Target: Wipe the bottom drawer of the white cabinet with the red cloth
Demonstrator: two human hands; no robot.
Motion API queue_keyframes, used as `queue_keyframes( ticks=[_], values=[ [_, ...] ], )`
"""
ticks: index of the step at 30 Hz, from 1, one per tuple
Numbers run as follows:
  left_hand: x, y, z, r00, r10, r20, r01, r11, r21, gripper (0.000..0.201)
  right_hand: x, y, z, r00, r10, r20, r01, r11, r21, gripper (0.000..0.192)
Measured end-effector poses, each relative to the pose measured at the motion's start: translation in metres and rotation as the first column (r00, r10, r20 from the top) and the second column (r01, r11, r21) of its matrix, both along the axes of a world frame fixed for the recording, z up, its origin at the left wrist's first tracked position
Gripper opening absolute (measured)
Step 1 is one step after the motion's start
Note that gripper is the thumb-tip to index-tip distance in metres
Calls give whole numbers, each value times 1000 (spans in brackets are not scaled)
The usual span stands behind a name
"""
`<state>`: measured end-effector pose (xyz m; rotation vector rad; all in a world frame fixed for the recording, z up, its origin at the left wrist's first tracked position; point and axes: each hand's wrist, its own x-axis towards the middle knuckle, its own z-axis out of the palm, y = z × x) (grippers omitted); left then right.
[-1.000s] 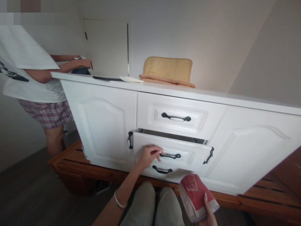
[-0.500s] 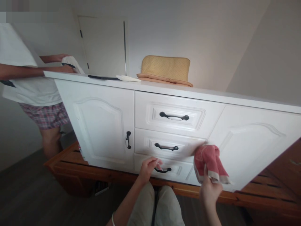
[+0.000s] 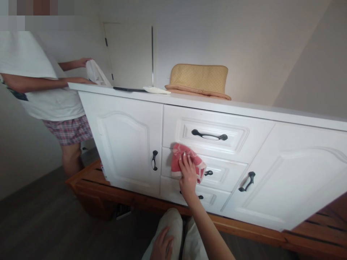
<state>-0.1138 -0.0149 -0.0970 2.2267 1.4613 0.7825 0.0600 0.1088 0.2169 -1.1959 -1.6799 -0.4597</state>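
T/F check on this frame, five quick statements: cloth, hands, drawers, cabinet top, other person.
1. The right hand presses a red cloth against the middle drawer. True.
2. The left hand grips the top drawer's handle. False: it rests on the person's own lap, holding nothing.
3. The middle drawer is pulled open. False: all three drawer fronts sit flush and closed.
4. A yellow cushion lies on the cabinet top. True.
5. The other person kneels at the right cabinet door. False: they stand at the left end, holding a white cloth at the top.
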Motion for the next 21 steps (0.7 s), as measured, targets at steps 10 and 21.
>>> queue_keyframes(
  ticks=[10,21],
  values=[
    [9,-2,10,986,-35,-161,62,984,169,39,-33,19,-27,917,307,256,-201,908,-368,86],
    [6,-1,4,988,-33,-153,70,967,245,39,190,-87,-114,967,33,251,40,960,-278,99]
  ],
)
